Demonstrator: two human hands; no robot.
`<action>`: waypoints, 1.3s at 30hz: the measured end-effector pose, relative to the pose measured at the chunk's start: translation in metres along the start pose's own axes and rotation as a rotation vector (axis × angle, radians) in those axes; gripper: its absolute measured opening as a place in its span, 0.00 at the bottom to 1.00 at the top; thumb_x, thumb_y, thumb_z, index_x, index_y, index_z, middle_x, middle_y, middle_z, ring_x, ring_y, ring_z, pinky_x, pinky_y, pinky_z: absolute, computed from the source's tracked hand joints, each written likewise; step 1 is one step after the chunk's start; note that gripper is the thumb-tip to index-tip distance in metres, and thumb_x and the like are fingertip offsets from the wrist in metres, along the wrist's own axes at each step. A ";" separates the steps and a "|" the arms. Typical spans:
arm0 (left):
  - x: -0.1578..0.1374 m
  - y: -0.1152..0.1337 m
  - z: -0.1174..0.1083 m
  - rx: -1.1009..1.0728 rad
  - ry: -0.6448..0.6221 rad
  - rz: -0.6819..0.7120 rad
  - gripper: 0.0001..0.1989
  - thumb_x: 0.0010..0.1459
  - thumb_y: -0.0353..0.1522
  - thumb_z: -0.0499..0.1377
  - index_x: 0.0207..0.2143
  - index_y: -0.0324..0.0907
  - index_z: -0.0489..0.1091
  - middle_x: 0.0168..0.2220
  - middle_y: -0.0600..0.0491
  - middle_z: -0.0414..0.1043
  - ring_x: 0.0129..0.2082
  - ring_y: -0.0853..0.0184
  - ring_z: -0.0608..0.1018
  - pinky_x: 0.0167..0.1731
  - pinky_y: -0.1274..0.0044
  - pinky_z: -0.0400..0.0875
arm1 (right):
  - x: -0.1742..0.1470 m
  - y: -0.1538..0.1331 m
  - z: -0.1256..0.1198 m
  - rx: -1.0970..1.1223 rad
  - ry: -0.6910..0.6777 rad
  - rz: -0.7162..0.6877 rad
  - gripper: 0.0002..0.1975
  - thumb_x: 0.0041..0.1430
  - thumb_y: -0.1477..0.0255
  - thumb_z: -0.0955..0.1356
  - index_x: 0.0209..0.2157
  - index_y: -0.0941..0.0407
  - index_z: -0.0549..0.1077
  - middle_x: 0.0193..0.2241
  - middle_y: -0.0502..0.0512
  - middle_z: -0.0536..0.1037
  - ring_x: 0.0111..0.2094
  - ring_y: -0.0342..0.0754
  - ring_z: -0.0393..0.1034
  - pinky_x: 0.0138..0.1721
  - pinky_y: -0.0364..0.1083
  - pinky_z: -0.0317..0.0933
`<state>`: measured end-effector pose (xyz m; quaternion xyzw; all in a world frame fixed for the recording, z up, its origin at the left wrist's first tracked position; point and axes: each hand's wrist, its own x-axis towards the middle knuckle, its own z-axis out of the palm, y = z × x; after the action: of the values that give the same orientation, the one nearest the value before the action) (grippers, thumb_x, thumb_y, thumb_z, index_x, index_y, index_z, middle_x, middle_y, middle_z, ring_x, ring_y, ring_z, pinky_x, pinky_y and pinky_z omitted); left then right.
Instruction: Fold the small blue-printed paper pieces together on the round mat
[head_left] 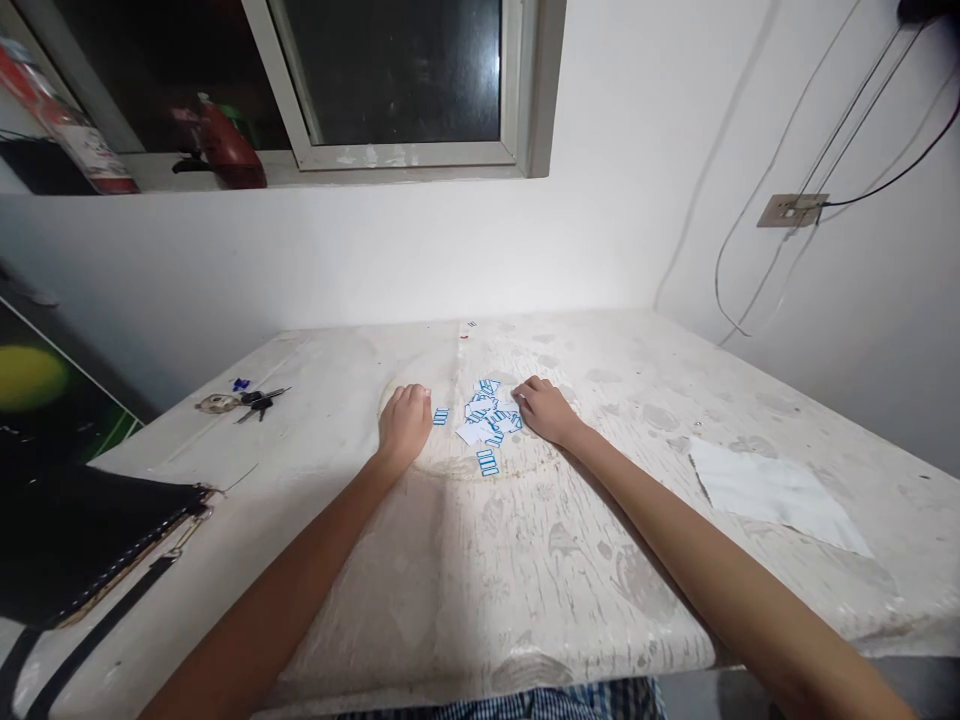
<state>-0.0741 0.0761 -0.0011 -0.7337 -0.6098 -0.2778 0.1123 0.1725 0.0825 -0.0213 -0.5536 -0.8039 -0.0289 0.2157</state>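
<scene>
On the table lies a loose pile of small paper pieces (491,412), white with blue printed stripes, some overlapping. One striped piece (441,416) sits apart on the left, close to my left hand (406,420). Another striped piece (487,462) lies nearer to me. My left hand rests on the tablecloth with its fingers curled under; whatever they hold, if anything, is hidden. At the right edge of the pile is my right hand (546,408), fingers bent and closed toward the papers, their tips partly hidden.
A patterned tablecloth (450,580) covers the table. To the left are keys (259,402) and a black bag (90,540) with a strap. A white cloth or paper sheet (772,495) lies on the right. Behind stands a wall with a window (405,155).
</scene>
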 end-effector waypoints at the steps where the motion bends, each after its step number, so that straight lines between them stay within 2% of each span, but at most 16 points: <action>1: -0.002 -0.001 0.000 0.034 0.008 -0.014 0.16 0.62 0.34 0.39 0.29 0.42 0.63 0.32 0.47 0.68 0.38 0.61 0.69 0.34 0.73 0.61 | 0.000 0.000 0.000 0.001 0.000 -0.002 0.15 0.59 0.74 0.56 0.43 0.58 0.69 0.41 0.61 0.67 0.41 0.52 0.60 0.40 0.47 0.53; 5: -0.003 -0.001 0.000 0.086 0.021 -0.077 0.20 0.63 0.35 0.37 0.29 0.42 0.65 0.29 0.49 0.69 0.35 0.62 0.71 0.28 0.74 0.60 | 0.000 0.001 0.000 0.004 -0.002 -0.009 0.15 0.59 0.75 0.57 0.43 0.58 0.69 0.40 0.61 0.67 0.41 0.52 0.60 0.40 0.47 0.53; 12: -0.003 -0.002 -0.001 0.123 0.050 -0.088 0.22 0.63 0.37 0.37 0.27 0.41 0.67 0.28 0.49 0.70 0.34 0.63 0.72 0.27 0.76 0.57 | 0.000 0.000 0.000 0.005 -0.001 -0.011 0.14 0.59 0.75 0.57 0.43 0.58 0.69 0.40 0.60 0.67 0.41 0.51 0.60 0.40 0.46 0.53; 19: -0.006 0.000 -0.006 0.082 0.043 -0.047 0.25 0.62 0.42 0.39 0.17 0.42 0.61 0.22 0.52 0.67 0.30 0.67 0.70 0.24 0.77 0.53 | 0.000 -0.001 -0.002 -0.002 -0.004 -0.014 0.14 0.59 0.75 0.57 0.43 0.57 0.69 0.40 0.61 0.67 0.41 0.51 0.60 0.40 0.46 0.53; 21: -0.006 0.000 -0.007 0.046 0.043 -0.067 0.25 0.62 0.43 0.38 0.19 0.42 0.60 0.23 0.53 0.68 0.29 0.68 0.70 0.24 0.78 0.53 | 0.000 -0.001 -0.002 -0.003 -0.004 -0.012 0.14 0.59 0.75 0.57 0.43 0.57 0.69 0.41 0.61 0.67 0.41 0.51 0.60 0.40 0.46 0.53; 27: -0.003 -0.001 -0.005 -0.020 0.044 -0.146 0.15 0.63 0.37 0.38 0.35 0.43 0.60 0.31 0.52 0.71 0.30 0.65 0.72 0.25 0.77 0.53 | 0.000 0.000 -0.002 0.002 -0.008 -0.007 0.14 0.59 0.75 0.57 0.43 0.57 0.68 0.41 0.61 0.67 0.41 0.52 0.60 0.40 0.47 0.53; 35: -0.002 -0.001 -0.003 0.032 0.008 -0.123 0.20 0.63 0.39 0.36 0.31 0.43 0.63 0.25 0.51 0.69 0.26 0.64 0.71 0.22 0.76 0.50 | 0.000 0.001 -0.002 0.012 -0.010 -0.006 0.15 0.58 0.76 0.57 0.43 0.58 0.68 0.41 0.61 0.67 0.41 0.52 0.59 0.40 0.47 0.53; 39: -0.003 -0.003 -0.001 0.035 0.002 -0.129 0.24 0.62 0.41 0.36 0.25 0.43 0.65 0.21 0.52 0.67 0.23 0.66 0.70 0.22 0.77 0.49 | -0.001 0.000 -0.002 0.009 -0.009 -0.005 0.15 0.58 0.75 0.56 0.43 0.58 0.69 0.41 0.61 0.67 0.41 0.52 0.59 0.40 0.47 0.53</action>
<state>-0.0774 0.0737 -0.0023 -0.6905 -0.6606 -0.2744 0.1074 0.1737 0.0815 -0.0197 -0.5506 -0.8064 -0.0232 0.2143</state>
